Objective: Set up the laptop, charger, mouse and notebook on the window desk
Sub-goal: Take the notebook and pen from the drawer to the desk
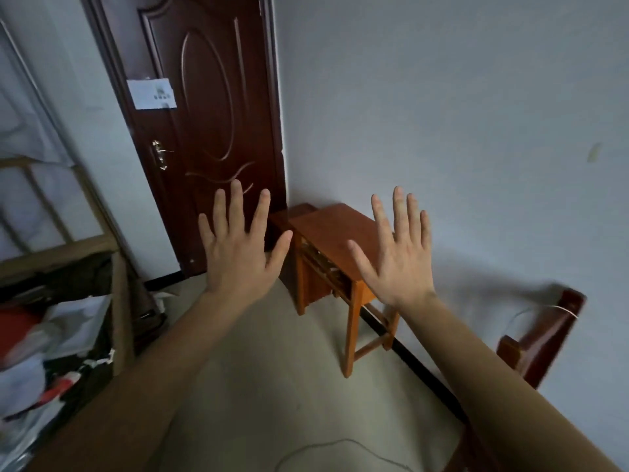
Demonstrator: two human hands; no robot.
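Hands are rising empty before a closed door: the left hand point(238, 247) and the right hand point(400, 253) are both spreading wide with fingers splayed, backs toward the camera, gripping nothing and touching nothing. Behind them, a dark wooden door point(211, 131) bearing a white paper notice point(151, 94) is standing shut, and a small orange-brown wooden stool-table point(337, 253) is sitting in the corner against the pale wall, its top bare. A cluttered shelf unit point(68, 301) full of bags is showing at the left edge, blurred. A dark red wooden chair back point(541, 338) is poking in at the right, with a thin wire draped near it, and a pale cable point(340, 453) is lying looped on the floor just ahead of the person.

No laptop, charger, mouse or notebook is appearing anywhere in view, and neither is the window desk, so the setup looks not yet begun; the items need finding first.

Risks from here seem plain: the floor cable could be catching a foot as the person steps forward, the chair is crowding the right side, and the dim light could be making small items easy to miss among the shelf clutter.
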